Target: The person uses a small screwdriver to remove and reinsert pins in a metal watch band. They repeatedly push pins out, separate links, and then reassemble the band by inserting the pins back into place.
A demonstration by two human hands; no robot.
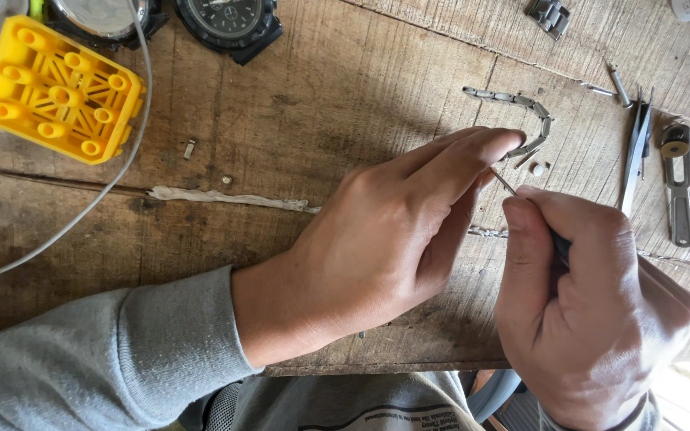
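Head view: metal watch bracelet — silver links, curved in hook shape — lies on wooden bench. Left hand pinches its lower end, fingers closed. Right hand grips thin pin tool, tip beside left fingertips.

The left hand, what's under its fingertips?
Under the left hand fingertips lies one end of a metal watch bracelet, curving away across the wooden bench. The covered links, and where the thin tool tip meets them, cannot be seen.

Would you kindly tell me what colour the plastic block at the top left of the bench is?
Bright yellow; the plastic block shows clearly in the head view.
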